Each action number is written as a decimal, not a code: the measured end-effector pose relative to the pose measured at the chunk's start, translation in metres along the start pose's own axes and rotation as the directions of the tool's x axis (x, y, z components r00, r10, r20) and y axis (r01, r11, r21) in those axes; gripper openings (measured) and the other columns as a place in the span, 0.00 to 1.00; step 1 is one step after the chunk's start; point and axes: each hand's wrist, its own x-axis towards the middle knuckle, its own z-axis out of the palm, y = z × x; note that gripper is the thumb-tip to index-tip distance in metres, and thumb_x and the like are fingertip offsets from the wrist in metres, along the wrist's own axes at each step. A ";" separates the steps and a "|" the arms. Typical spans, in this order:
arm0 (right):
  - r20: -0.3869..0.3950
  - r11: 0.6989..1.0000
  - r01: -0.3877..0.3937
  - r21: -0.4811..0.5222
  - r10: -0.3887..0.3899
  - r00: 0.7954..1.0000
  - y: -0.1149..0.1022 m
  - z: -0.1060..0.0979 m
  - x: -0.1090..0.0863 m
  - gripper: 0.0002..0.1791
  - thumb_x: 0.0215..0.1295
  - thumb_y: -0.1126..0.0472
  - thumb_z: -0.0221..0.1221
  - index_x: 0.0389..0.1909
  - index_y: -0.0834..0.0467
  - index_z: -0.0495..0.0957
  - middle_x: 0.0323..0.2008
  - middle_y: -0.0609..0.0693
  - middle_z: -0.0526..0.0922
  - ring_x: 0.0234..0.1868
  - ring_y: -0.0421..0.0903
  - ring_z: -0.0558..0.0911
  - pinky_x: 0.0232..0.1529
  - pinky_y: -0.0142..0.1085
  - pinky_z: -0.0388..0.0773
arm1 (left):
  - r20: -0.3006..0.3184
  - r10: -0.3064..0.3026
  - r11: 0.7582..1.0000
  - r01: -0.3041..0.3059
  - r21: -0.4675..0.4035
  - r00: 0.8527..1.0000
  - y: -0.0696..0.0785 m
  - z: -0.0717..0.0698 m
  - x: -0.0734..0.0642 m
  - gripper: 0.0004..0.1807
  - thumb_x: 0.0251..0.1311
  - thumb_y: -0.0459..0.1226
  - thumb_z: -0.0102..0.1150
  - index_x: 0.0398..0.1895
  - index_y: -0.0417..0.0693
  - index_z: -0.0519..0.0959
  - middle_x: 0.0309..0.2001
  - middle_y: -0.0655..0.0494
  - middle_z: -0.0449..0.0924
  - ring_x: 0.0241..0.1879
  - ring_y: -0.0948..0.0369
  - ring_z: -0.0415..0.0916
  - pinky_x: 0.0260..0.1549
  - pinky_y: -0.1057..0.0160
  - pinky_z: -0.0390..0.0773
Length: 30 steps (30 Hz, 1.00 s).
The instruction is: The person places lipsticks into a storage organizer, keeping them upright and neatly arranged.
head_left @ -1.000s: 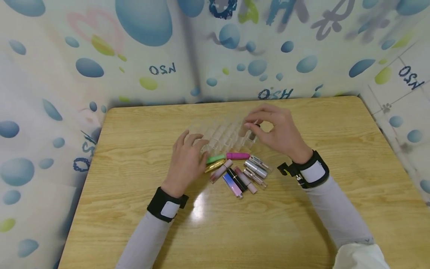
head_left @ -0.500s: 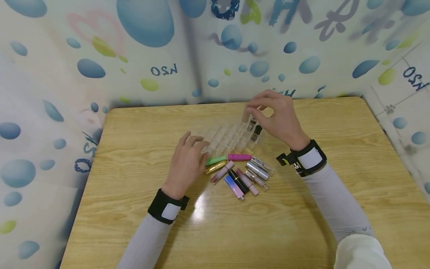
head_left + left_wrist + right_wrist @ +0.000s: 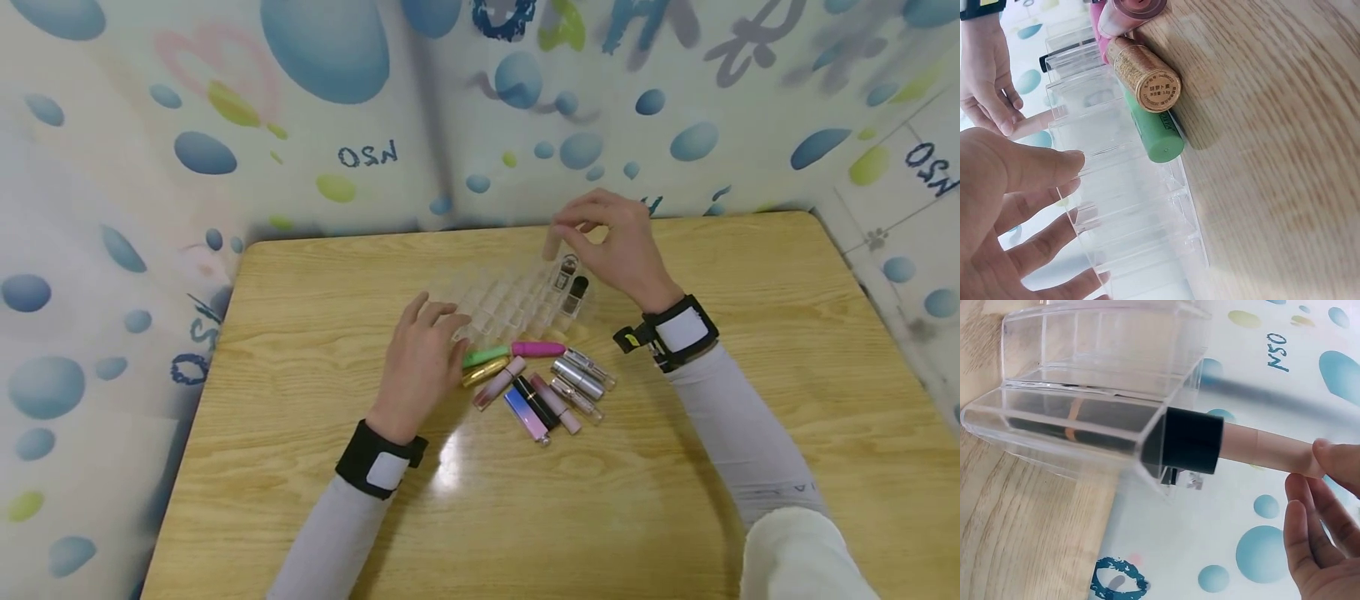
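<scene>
My right hand [image 3: 622,246] pinches the end of a beige-pink lipstick tube [image 3: 1266,450] between thumb and fingers, above the back right corner of a clear lipstick organizer [image 3: 498,304]. The tube's lower end is hidden behind a black-capped tube [image 3: 1194,440] in the right wrist view, so I cannot tell whether it is inside a slot. That black-capped tube and another dark lipstick [image 3: 566,271] stand in the organizer's right column. My left hand [image 3: 420,358] rests its thumb and fingertips on the organizer's upper edges at the left, fingers loosely spread.
Before the organizer lie several lipsticks: a green tube [image 3: 486,357], a magenta tube [image 3: 538,349], a gold tube [image 3: 486,372], a silver tube [image 3: 577,377], a black tube [image 3: 536,402] and a blue-pink tube [image 3: 527,415]. A patterned wall [image 3: 337,192] borders the wooden table [image 3: 315,275] behind.
My right hand has moved up and back from the front right slots to the organizer's rear corner, carrying the beige-pink tube. My left hand has stayed in place.
</scene>
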 end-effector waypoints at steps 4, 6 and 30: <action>0.017 1.000 -0.024 -0.016 0.024 1.000 0.005 -0.001 -0.003 0.08 0.65 0.61 0.69 0.40 0.59 0.92 0.41 0.53 0.90 0.39 0.48 0.87 0.41 0.43 0.84 | -0.008 0.005 1.000 -0.005 -0.004 1.000 0.002 0.002 0.002 0.14 0.60 0.34 0.70 0.48 0.41 0.89 0.48 0.46 0.89 0.59 0.50 0.80 0.75 0.46 0.60; 0.025 0.999 -0.032 -0.030 0.033 0.999 0.007 -0.001 -0.005 0.08 0.65 0.61 0.68 0.40 0.60 0.92 0.41 0.53 0.90 0.39 0.48 0.87 0.41 0.43 0.85 | -0.005 0.006 1.000 -0.007 -0.003 1.000 0.002 0.003 0.002 0.14 0.60 0.34 0.70 0.48 0.41 0.89 0.48 0.46 0.89 0.59 0.50 0.80 0.75 0.46 0.60; 0.172 0.992 -0.118 -0.034 0.122 0.978 0.019 0.018 -0.013 0.05 0.63 0.62 0.70 0.37 0.60 0.90 0.36 0.52 0.88 0.39 0.46 0.86 0.41 0.45 0.84 | 0.006 -0.007 1.000 0.007 0.014 1.000 -0.001 0.003 0.002 0.13 0.61 0.33 0.68 0.48 0.41 0.88 0.49 0.45 0.88 0.60 0.49 0.79 0.76 0.46 0.58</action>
